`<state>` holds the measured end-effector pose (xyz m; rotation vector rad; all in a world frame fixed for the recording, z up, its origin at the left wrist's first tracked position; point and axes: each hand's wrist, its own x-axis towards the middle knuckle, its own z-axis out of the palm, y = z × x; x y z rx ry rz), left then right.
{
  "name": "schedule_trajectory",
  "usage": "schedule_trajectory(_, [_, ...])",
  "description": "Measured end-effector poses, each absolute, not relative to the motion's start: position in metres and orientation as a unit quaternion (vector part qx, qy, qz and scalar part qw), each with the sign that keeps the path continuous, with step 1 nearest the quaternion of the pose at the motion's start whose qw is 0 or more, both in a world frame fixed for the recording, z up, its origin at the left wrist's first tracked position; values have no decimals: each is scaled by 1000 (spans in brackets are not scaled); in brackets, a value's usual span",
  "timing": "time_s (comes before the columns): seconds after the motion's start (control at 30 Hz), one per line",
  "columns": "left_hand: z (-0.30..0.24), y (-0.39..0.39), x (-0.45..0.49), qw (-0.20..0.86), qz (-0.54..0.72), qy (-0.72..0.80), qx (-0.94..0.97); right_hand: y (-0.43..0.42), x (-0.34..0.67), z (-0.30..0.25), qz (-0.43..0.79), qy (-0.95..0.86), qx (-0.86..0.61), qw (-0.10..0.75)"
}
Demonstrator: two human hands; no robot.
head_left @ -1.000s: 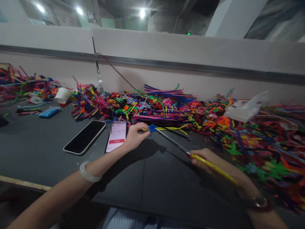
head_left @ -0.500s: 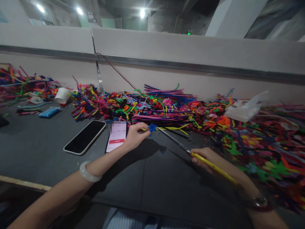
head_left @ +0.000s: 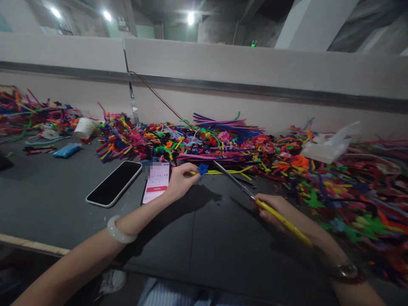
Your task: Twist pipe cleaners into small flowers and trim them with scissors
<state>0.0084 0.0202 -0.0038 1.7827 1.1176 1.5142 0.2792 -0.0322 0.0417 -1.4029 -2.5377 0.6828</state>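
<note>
My left hand (head_left: 181,180) is closed, thumb and fingertips pinching a small blue pipe-cleaner flower (head_left: 202,169) above the dark table. My right hand (head_left: 276,208) is wrapped around a pair of yellow-handled scissors (head_left: 234,180). Their long metal blades point up and left, the tip a short gap to the right of the flower. The palm and wrist hide part of the handles. A tiny blue bit (head_left: 218,205) lies on the table below the flower.
Pipe cleaners in many colours (head_left: 143,136) are heaped along the back and right. A dark-screened phone (head_left: 114,184) and a lit phone (head_left: 157,187) lie left of my left hand. Farther off are a white cup (head_left: 84,127), a blue packet (head_left: 66,150) and a plastic bag (head_left: 331,144).
The scissors' tip has drawn away from the flower, up and to the right. The flower has shifted slightly left and up in my left hand.
</note>
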Motion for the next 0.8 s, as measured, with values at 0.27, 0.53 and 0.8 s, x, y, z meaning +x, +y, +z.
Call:
schedule_trajectory(0.27, [-3,20,7,254,564,419,665,-28,281,37,213,-842,-488,83])
schedule_trajectory(0.53, [-5,21,7,243,569,421,663,-28,280,38,213,-839,-497,67])
schedule_trajectory(0.8, [-6,22,6,234,569,426,663,-29,278,39,237,-828,-505,65])
